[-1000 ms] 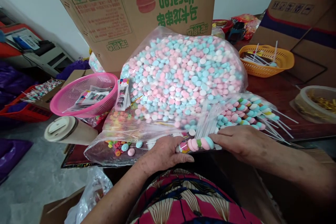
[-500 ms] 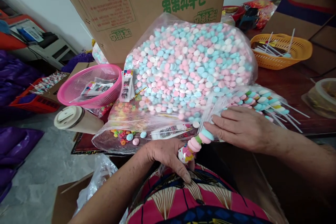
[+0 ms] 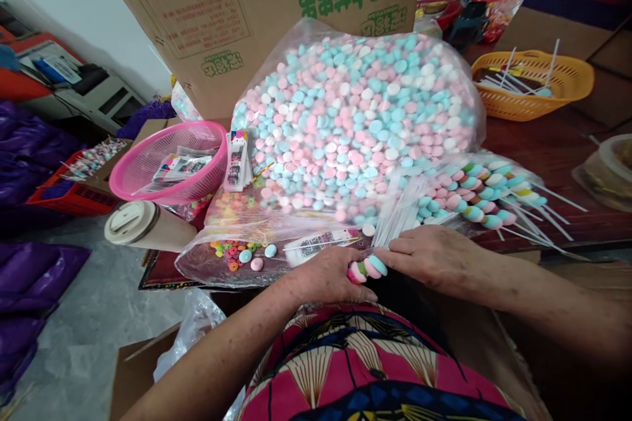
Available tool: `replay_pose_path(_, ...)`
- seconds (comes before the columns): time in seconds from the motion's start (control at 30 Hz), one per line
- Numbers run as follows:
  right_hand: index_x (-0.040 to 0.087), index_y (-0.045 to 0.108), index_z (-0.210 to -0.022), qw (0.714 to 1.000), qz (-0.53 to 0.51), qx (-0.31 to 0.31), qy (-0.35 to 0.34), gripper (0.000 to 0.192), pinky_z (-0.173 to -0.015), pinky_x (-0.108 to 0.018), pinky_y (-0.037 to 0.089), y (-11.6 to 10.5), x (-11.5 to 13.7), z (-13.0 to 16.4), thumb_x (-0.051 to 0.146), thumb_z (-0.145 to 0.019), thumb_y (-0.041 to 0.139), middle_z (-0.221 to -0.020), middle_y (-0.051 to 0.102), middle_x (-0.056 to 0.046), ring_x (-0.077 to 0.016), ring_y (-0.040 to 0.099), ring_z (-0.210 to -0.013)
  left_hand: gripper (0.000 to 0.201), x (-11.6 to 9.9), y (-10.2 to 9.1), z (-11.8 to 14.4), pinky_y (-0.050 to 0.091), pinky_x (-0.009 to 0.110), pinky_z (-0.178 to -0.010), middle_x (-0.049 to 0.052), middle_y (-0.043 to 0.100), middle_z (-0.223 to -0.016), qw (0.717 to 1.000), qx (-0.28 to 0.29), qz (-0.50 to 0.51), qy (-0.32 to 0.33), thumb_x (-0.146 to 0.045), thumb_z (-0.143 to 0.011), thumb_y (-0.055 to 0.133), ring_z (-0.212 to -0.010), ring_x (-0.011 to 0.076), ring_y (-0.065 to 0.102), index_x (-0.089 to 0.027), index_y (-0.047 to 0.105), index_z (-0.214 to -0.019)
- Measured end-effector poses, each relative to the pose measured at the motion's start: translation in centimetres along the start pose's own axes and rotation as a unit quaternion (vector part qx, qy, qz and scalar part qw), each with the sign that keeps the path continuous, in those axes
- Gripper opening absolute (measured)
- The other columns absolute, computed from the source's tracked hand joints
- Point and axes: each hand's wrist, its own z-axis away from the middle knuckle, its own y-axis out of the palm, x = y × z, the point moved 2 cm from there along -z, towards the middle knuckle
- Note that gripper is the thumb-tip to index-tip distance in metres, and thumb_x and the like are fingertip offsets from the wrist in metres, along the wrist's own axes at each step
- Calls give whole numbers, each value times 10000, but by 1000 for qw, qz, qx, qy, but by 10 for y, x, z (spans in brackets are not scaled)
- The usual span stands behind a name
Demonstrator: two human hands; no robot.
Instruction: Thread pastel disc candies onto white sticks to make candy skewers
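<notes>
My left hand point(image 3: 330, 276) is wrapped around a candy skewer point(image 3: 368, 268) of pink, green and blue candies, held low over my lap. At the skewer's blue end, the fingers of my right hand point(image 3: 429, 255) are pinched together against it; the exact grip is partly hidden. Just beyond my right hand lies a bundle of white sticks point(image 3: 401, 207). Finished-looking candy skewers point(image 3: 486, 187) are piled to the right, their sticks pointing right. A printed wrapper packet point(image 3: 316, 247) rests on the plastic beyond my left hand.
A large clear bag of pastel candies point(image 3: 355, 112) fills the table middle, before a cardboard box point(image 3: 217, 20). Left are a pink basket point(image 3: 121, 177), a lidded cup point(image 3: 170, 229) and loose small candies point(image 3: 234, 253). Right stand a yellow basket point(image 3: 567, 89) and plastic tub point(image 3: 605, 174).
My right hand has come down from the white sticks to the skewer's end. My left hand has closed further around the skewer, covering its printed part, and the skewer lies flatter.
</notes>
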Motion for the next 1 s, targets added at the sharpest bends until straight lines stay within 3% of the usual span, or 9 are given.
replay_pose_path(0.13,163,580,-948,999,-29,19,14,198,-516,-290,295,7,1,-3,53,-800,510,-696,610,-5,-153,547,-602,570,2,0,1,454,305,-776,40,654,-1009,999,-30,19,5,-339,-600,771,-900,217,579,-182,589,-1117)
replay_pose_path(0.2,159,576,-962,1000,-18,-3,5,224,-547,-290,311,6,-1,1,35,-795,494,-709,615,-13,-164,552,-642,692,4,-7,6,441,314,-841,46,628,-1117,998,9,46,36,-351,-579,791,-996,233,564,-201,542,-1207)
replay_pose_path(0.33,169,579,-955,999,-30,-2,14,262,-503,-291,249,7,-3,12,17,-789,445,-672,596,1,-146,517,-565,383,7,-19,17,458,282,-745,-12,678,-862,996,82,-23,14,-384,-670,725,-830,211,616,-212,665,-1006)
replay_pose_path(0.43,183,597,-932,992,-94,43,69,258,-474,-286,196,9,-4,16,35,-790,441,-668,605,9,-124,503,-522,306,4,-18,20,459,291,-730,13,685,-876,988,-6,-156,-19,-356,-734,668,-833,228,624,-208,652,-1001)
replay_pose_path(0.53,197,615,-903,979,-152,79,112,252,-489,-266,224,6,-3,16,53,-799,436,-718,641,1,-120,547,-580,320,3,-10,19,467,346,-760,96,679,-982,950,-74,-297,-65,-325,-792,593,-905,278,625,-169,593,-1072)
replay_pose_path(0.63,202,629,-917,967,-186,125,123,248,-513,-253,257,3,1,9,84,-826,431,-761,662,-9,-133,579,-637,271,5,1,13,475,378,-753,115,688,-915,920,-73,-377,-77,-302,-810,547,-876,295,641,-157,585,-1036)
replay_pose_path(0.73,195,628,-953,964,-181,151,121,232,-505,-257,245,1,6,-1,108,-842,444,-775,668,-19,-150,582,-637,281,5,6,7,483,365,-708,101,694,-870,924,-71,-369,-75,-357,-810,545,-826,289,650,-171,595,-1014)
replay_pose_path(0.87,166,614,-857,988,-101,56,99,190,-536,-273,264,-3,1,-2,78,-811,452,-734,635,-39,-163,547,-625,370,4,-2,10,470,324,-698,62,696,-896,954,-91,-278,-71,-442,-768,613,-834,258,639,-200,604,-1048)
replay_pose_path(1.0,160,601,-790,995,-70,-32,70,167,-635,-301,317,-5,-4,3,62,-779,466,-705,604,-52,-184,522,-677,379,3,-8,13,446,281,-696,20,683,-897,984,-58,-166,-36,-406,-728,680,-824,211,613,-215,615,-1048)
